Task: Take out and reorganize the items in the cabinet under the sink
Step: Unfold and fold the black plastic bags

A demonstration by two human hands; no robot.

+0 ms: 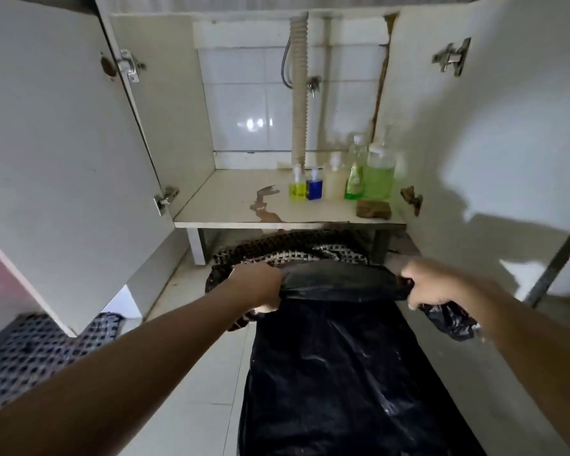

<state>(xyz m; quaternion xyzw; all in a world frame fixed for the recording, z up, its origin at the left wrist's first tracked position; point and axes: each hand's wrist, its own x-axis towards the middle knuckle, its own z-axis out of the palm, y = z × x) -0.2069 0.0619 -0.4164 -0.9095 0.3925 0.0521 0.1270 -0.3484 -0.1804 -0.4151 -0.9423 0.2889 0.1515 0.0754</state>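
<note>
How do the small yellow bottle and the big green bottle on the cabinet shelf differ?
The small yellow bottle is short and stands near the drain hose; the big green bottle is much taller and wider, near the right wall. The yellow bottle holds yellow liquid, the green bottle pale green liquid. Both are clear, upright and on the same shelf.

Five bottles (338, 179), one sponge (374, 209), one black bag (343, 373), two cabinet doors (56, 159)
</note>
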